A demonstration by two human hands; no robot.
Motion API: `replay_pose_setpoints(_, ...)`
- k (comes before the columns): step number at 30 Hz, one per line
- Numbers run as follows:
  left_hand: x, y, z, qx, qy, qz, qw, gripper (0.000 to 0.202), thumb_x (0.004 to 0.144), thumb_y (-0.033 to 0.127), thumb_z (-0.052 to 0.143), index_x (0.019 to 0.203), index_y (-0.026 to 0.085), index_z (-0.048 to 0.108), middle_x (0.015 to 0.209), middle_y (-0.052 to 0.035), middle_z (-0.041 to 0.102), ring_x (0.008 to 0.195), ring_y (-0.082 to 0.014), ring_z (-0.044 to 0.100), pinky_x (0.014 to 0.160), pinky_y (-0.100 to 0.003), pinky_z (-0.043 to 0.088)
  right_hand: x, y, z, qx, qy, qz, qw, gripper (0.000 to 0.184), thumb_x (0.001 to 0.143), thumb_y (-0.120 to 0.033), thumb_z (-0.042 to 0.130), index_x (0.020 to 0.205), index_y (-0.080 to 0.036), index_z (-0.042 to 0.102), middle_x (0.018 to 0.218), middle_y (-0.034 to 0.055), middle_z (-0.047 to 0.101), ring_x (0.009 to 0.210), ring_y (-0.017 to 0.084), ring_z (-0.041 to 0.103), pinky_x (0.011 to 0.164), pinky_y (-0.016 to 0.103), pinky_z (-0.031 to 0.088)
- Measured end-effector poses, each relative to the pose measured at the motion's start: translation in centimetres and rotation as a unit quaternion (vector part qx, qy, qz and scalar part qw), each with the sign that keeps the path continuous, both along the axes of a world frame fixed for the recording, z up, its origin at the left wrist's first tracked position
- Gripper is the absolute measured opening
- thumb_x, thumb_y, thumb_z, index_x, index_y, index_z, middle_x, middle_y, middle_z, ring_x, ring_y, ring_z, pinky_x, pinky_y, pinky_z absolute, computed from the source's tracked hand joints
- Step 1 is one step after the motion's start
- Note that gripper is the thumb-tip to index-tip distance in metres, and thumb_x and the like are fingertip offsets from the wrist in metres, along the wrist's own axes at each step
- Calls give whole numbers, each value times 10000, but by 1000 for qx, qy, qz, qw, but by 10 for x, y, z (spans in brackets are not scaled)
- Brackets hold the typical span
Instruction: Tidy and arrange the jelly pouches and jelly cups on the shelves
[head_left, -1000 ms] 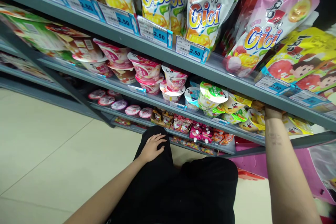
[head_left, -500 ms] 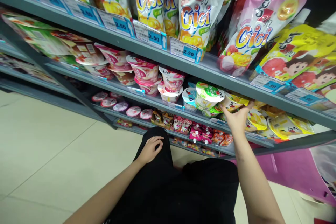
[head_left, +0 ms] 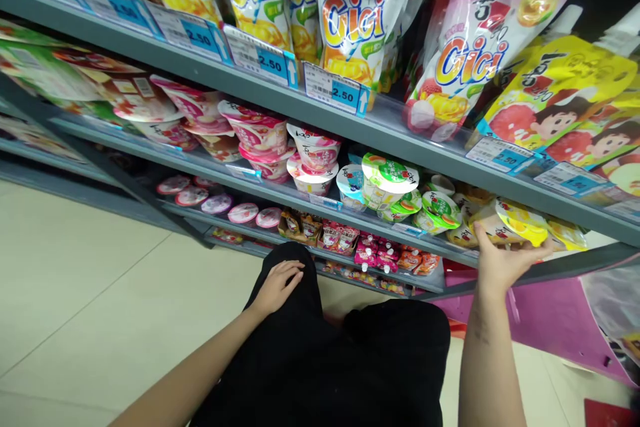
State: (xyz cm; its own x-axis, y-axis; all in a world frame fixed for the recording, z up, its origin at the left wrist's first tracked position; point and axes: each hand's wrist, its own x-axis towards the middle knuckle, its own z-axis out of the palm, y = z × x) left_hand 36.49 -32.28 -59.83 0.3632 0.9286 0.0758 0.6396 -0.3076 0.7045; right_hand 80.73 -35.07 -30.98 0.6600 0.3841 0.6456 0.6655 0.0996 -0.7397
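A yellow-lidded jelly cup (head_left: pixel 521 223) is grasped in the fingers of the right hand (head_left: pixel 500 263) at the front of the shelf (head_left: pixel 200 161), beside green-lidded cups (head_left: pixel 440 208). The left hand (head_left: pixel 276 283) is laid on the knee (head_left: pixel 300 320), fingers released. Judging by the grasp, the cup is being handled at the shelf edge; clearance past the lip is called for.

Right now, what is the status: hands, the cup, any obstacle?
Left hand flat on knee. Right hand grips yellow-lidded cup. Green-lidded cup close beside it; upper shelf overhangs.

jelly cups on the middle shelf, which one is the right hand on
The yellow-lidded cup, tilted at the row's right end: the right hand cups it from below. The green-lidded cups and pink-lidded cups to its left are untouched.
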Motion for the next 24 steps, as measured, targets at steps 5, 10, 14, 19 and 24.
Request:
replay_pose_setpoints(5, 1, -2, 3, 2, 3, 2, 1000, 425, 981, 522, 392, 940, 230, 698, 1235, -56, 679, 1243, -247, 565, 1166, -502, 339, 8, 6, -16, 15, 20, 43, 999, 905, 626, -492, 826, 1307, -164, 327, 1386, 192, 476, 1255, 265, 546, 1098, 453, 453)
replay_pose_setpoints(10, 3, -2, 9, -2, 7, 3, 1000, 443, 984, 523, 374, 904, 228, 694, 1234, -55, 679, 1241, -245, 566, 1161, -503, 344, -1, 8, -26, -5, -62, -117, 991, 1045, 618, -531, 861, 1425, -118, 342, 1421, 228, 452, 1338, 333, 450, 1149, 532, 360)
replay_pose_setpoints(14, 4, -3, 12, -3, 8, 3, 1000, 438, 986, 516, 373, 887, 224, 685, 1237, -56, 676, 1233, -239, 570, 1154, -493, 351, 0, 15, -26, -8, -40, -93, 995, 1013, 662, -511, 834, 1438, -113, 320, 1427, 227, 466, 1287, 309, 517, 1097, 487, 429)
replay_pose_setpoints(19, 3, -2, 11, -9, 7, 3, 1000, 416, 987, 502, 381, 887, 226, 676, 1236, -44, 672, 1252, -243, 557, 1147, -494, 351, -10, 6, -26, 4, -93, -115, 989, 969, 747, -472, 791, 1483, -110, 274, 1480, 237, 390, 1377, 321, 424, 1148, 515, 385)
replay_pose_setpoints(24, 3, -2, 9, -2, 11, 8, 1000, 385, 985, 465, 387, 857, 217, 652, 1216, -52, 680, 1234, -248, 571, 1153, -519, 355, -60, -48, -114, 12, -332, -123, 935, 1015, 782, -357, 738, 1555, -254, 88, 1559, 206, 179, 1467, 368, 219, 1150, 608, 339)
